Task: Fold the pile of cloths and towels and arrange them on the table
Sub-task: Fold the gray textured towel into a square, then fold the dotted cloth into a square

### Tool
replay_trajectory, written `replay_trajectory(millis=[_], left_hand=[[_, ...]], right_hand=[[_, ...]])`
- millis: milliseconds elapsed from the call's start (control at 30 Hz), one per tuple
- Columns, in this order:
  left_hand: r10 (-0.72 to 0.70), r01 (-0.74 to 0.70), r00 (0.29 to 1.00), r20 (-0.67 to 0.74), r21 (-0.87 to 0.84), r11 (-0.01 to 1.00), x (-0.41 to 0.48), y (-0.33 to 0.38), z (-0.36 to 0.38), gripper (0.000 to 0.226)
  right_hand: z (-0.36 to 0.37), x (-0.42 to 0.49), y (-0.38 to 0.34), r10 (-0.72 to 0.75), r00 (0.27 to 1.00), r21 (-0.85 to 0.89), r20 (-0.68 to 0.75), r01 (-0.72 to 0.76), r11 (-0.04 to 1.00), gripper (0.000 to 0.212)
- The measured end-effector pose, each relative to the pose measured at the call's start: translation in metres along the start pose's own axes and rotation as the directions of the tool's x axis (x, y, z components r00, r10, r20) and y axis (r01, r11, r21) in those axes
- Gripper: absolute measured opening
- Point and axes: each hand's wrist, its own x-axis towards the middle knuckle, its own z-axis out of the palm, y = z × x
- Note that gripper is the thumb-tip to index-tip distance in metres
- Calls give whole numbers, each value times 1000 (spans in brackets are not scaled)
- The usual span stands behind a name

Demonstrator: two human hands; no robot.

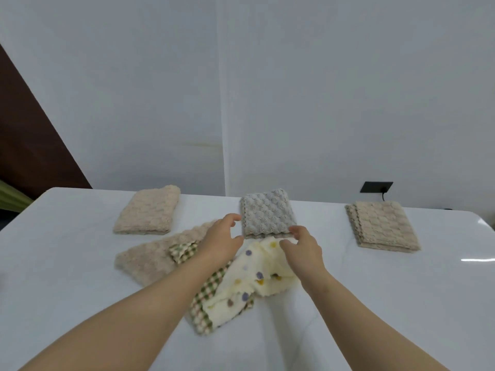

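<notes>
Three folded towels lie in a row at the back of the white table [80, 263]: a beige one [148, 210] on the left, a grey one [265, 212] in the middle, a beige one [383, 226] on the right. In front lies a loose pile: an unfolded beige towel [150, 258], a green checked cloth [206, 298] and a cream dotted cloth [241, 285]. My left hand [222, 236] hovers at the grey towel's near left corner, fingers relaxed and holding nothing. My right hand [301, 246] is at its near right corner, fingers loosely curved, above the dotted cloth.
A white wall stands behind the table. A black socket plate [376, 187] with a cable sits on the wall at the back right. A dark brown panel [32, 135] is at the far left.
</notes>
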Motion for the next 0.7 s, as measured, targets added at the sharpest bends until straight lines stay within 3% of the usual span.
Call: replay_trajectory(millis=[167,467,700], left_hand=[[14,-13,999,36,-38,999,-54,-25,-24,31],[150,-165,986,70,349,922,-143,-102,-43,35],[277,-246,961,-14,417,875,-208,-153,-25,35]], right_hand=[[23,-62,-3,-25,999,-1,32,25,1000,45],[93,-143,35,-207,978,-198,39,210,957,42],[127,-199,88,-304,951,-179,-53,290,940,43]])
